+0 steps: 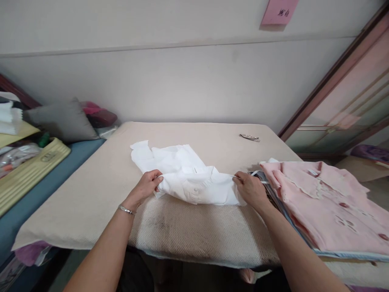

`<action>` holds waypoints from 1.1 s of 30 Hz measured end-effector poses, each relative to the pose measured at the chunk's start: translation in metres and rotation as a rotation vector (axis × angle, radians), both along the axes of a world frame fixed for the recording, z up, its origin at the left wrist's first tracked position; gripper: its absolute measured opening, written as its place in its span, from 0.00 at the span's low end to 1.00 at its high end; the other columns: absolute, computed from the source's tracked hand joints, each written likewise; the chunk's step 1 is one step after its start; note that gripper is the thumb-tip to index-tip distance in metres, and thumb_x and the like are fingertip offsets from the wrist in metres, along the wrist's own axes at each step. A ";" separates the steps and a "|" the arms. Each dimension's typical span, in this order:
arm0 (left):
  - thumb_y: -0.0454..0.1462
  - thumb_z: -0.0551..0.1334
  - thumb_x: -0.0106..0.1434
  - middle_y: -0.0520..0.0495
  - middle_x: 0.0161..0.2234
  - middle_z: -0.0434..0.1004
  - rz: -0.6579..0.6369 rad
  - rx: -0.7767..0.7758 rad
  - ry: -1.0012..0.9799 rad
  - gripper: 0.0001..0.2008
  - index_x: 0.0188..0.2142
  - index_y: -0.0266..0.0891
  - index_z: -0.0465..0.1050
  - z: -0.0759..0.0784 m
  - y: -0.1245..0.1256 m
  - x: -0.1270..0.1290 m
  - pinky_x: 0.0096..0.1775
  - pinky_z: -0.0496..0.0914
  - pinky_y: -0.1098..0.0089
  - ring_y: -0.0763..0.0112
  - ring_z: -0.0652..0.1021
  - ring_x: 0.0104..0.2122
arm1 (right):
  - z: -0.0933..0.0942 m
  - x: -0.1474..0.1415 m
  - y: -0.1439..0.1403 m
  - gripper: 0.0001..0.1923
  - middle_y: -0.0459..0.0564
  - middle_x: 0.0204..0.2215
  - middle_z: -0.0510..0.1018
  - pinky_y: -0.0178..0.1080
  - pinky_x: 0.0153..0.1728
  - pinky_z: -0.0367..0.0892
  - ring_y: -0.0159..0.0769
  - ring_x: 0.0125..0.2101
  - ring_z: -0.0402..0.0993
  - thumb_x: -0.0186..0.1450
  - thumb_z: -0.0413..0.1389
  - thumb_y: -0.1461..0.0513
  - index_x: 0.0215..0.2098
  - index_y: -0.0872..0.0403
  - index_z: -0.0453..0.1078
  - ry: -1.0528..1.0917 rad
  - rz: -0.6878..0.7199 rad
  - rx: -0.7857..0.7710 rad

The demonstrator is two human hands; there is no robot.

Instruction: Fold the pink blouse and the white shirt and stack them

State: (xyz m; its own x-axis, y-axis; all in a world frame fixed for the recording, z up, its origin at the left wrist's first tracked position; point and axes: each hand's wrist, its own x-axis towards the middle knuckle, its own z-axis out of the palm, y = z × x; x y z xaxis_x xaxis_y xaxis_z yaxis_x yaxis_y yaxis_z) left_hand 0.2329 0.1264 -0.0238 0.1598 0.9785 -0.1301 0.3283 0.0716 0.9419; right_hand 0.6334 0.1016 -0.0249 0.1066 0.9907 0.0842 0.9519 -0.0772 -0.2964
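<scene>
A white garment (185, 176), thin and partly folded, is spread on the padded beige table (91, 194) between the two hands. It is judged to be light, soft and limp, so that it will sag and crease wherever it is not supported; it is best taken at a folded edge or seam, with both ends pinched at once. The left hand (148, 184) is closed on the garment's left edge, fingers curled over the cloth. The right hand (249, 187) is pinched on the right edge, with fingers narrowly closed. A small tag is seen on the cloth beyond the hands, but nothing on it can be read.

Just to the right of the right hand a pink shirt (328, 202) with buttons is laid on a stack of other pieces. Farther beyond the right hand a small metal object (249, 137) lies on the table. A pink note (278, 12) is fixed to the wall above; handwritten characters are seen on it but cannot be made out. Far to the left of the left hand a grey cushion (62, 120) is propped.
</scene>
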 end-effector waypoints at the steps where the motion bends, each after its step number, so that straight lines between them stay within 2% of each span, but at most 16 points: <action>1: 0.49 0.65 0.59 0.54 0.23 0.71 -0.003 -0.006 -0.003 0.16 0.33 0.37 0.73 0.000 0.000 0.000 0.26 0.66 0.72 0.74 0.71 0.22 | 0.000 0.000 0.000 0.11 0.51 0.33 0.81 0.36 0.32 0.55 0.39 0.34 0.74 0.71 0.50 0.61 0.37 0.52 0.75 0.001 0.000 0.001; 6: 0.46 0.65 0.58 0.52 0.26 0.74 -0.053 -0.030 0.021 0.14 0.34 0.37 0.74 0.003 -0.003 -0.002 0.26 0.70 0.71 0.73 0.73 0.24 | -0.001 0.002 0.000 0.11 0.50 0.33 0.81 0.36 0.31 0.55 0.38 0.34 0.74 0.71 0.51 0.60 0.38 0.52 0.75 -0.004 -0.016 -0.015; 9: 0.42 0.63 0.58 0.51 0.30 0.76 -0.087 -0.020 0.084 0.10 0.35 0.38 0.76 -0.001 -0.003 -0.004 0.28 0.72 0.70 0.72 0.75 0.25 | 0.000 0.001 -0.001 0.11 0.50 0.36 0.81 0.36 0.31 0.55 0.38 0.35 0.74 0.71 0.51 0.61 0.39 0.51 0.76 -0.069 -0.002 -0.023; 12: 0.39 0.60 0.57 0.50 0.30 0.77 -0.046 0.017 0.151 0.09 0.34 0.39 0.77 -0.006 -0.003 -0.005 0.28 0.73 0.69 0.71 0.76 0.24 | 0.009 -0.004 -0.008 0.12 0.53 0.36 0.79 0.37 0.33 0.56 0.42 0.39 0.73 0.70 0.51 0.63 0.35 0.53 0.76 -0.269 0.086 0.024; 15: 0.38 0.61 0.55 0.46 0.37 0.81 0.047 0.062 0.042 0.09 0.33 0.39 0.78 -0.003 -0.013 -0.004 0.32 0.76 0.67 0.66 0.79 0.31 | 0.025 -0.012 -0.026 0.12 0.54 0.35 0.78 0.38 0.33 0.58 0.44 0.42 0.72 0.69 0.50 0.66 0.31 0.54 0.74 -0.351 0.112 0.104; 17: 0.38 0.63 0.54 0.43 0.44 0.81 0.114 0.104 -0.138 0.08 0.33 0.38 0.77 0.002 -0.029 -0.003 0.40 0.77 0.64 0.63 0.80 0.40 | 0.034 -0.015 -0.045 0.13 0.55 0.37 0.78 0.39 0.36 0.62 0.43 0.42 0.73 0.68 0.49 0.68 0.31 0.53 0.73 -0.239 0.110 0.182; 20: 0.40 0.67 0.54 0.42 0.46 0.81 0.217 0.187 -0.348 0.09 0.34 0.37 0.76 0.008 -0.067 -0.002 0.48 0.75 0.63 0.61 0.79 0.46 | 0.038 -0.016 -0.077 0.11 0.55 0.41 0.80 0.41 0.43 0.67 0.43 0.43 0.76 0.67 0.48 0.65 0.36 0.53 0.73 0.122 0.162 0.331; 22: 0.41 0.66 0.57 0.43 0.44 0.82 0.298 0.239 -0.367 0.10 0.36 0.37 0.76 0.010 -0.095 -0.002 0.49 0.73 0.64 0.63 0.79 0.45 | 0.041 -0.017 -0.098 0.11 0.54 0.41 0.81 0.42 0.41 0.70 0.43 0.39 0.78 0.67 0.49 0.60 0.39 0.52 0.74 0.376 0.157 0.332; 24: 0.42 0.64 0.60 0.44 0.42 0.82 0.382 0.296 -0.314 0.10 0.38 0.38 0.76 0.019 -0.119 -0.003 0.46 0.73 0.66 0.64 0.80 0.43 | 0.052 -0.021 -0.114 0.13 0.52 0.36 0.81 0.42 0.36 0.71 0.42 0.33 0.78 0.65 0.50 0.57 0.39 0.52 0.74 0.505 0.129 0.291; 26: 0.42 0.62 0.62 0.45 0.41 0.82 0.447 0.397 -0.218 0.11 0.41 0.39 0.77 0.044 -0.136 -0.006 0.44 0.72 0.67 0.64 0.79 0.41 | 0.080 -0.026 -0.127 0.12 0.50 0.31 0.80 0.41 0.34 0.69 0.42 0.30 0.76 0.65 0.50 0.56 0.36 0.51 0.74 0.490 0.154 0.325; 27: 0.42 0.62 0.63 0.45 0.41 0.82 0.474 0.472 -0.160 0.12 0.42 0.39 0.78 0.064 -0.144 -0.007 0.43 0.72 0.68 0.64 0.79 0.41 | 0.102 -0.028 -0.132 0.11 0.48 0.29 0.79 0.41 0.33 0.68 0.42 0.30 0.75 0.65 0.50 0.56 0.35 0.50 0.73 0.453 0.181 0.377; 28: 0.43 0.61 0.64 0.45 0.41 0.82 0.495 0.563 -0.100 0.13 0.43 0.39 0.78 0.089 -0.150 -0.009 0.42 0.71 0.68 0.64 0.79 0.41 | 0.127 -0.029 -0.136 0.11 0.47 0.27 0.78 0.40 0.33 0.67 0.41 0.30 0.74 0.65 0.50 0.56 0.34 0.50 0.72 0.419 0.208 0.442; 30: 0.43 0.60 0.66 0.46 0.41 0.82 0.537 0.758 0.012 0.14 0.45 0.40 0.79 0.149 -0.164 -0.013 0.41 0.71 0.69 0.65 0.79 0.40 | 0.185 -0.033 -0.143 0.11 0.46 0.26 0.77 0.38 0.32 0.65 0.39 0.29 0.73 0.67 0.51 0.55 0.34 0.50 0.72 0.386 0.230 0.584; 33: 0.43 0.60 0.68 0.49 0.39 0.82 0.585 1.052 0.175 0.13 0.45 0.41 0.79 0.240 -0.187 -0.019 0.41 0.69 0.70 0.69 0.78 0.36 | 0.266 -0.038 -0.149 0.10 0.45 0.27 0.77 0.36 0.32 0.64 0.37 0.29 0.73 0.68 0.52 0.55 0.38 0.50 0.72 0.359 0.193 0.838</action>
State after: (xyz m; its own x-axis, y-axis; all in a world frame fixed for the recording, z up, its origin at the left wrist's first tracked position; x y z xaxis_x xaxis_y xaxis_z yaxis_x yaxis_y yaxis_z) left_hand 0.2138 -0.0604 0.2162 -0.2811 0.5374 0.7951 0.6306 -0.5211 0.5751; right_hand 0.5959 -0.0475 0.2413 0.1046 0.6247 0.7738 0.7667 0.4449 -0.4628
